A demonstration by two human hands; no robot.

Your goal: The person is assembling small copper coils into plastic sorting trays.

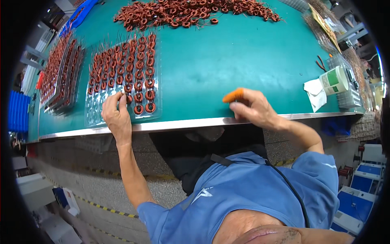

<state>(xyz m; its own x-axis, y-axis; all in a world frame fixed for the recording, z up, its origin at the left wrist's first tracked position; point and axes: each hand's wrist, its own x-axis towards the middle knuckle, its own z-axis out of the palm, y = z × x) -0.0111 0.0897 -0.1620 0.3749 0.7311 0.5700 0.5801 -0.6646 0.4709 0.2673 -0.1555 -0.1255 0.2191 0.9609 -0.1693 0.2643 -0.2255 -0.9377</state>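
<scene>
A clear plastic tray (pixel 96 109) lies near the table's front edge, its pockets partly filled with rows of copper-wound ring coils (pixel 138 85). My left hand (pixel 115 110) is over the tray's front part, thumb and fingers drawn together at a ring coil (pixel 129 99) in one of the rows; the fingertips partly cover it. To the right, my right hand (pixel 254 107) hovers by the table edge, away from the tray. An orange finger cot covers its index finger, which is stretched out with a gap to the thumb. Nothing shows between them.
A heap of loose ring coils (pixel 191 12) lies across the far side of the green table (pixel 195 61). Stacked filled trays (pixel 63 77) stand at the left. At the right are a white-and-green tub (pixel 334 80), a white cloth (pixel 315 94) and clear empty trays (pixel 350 97).
</scene>
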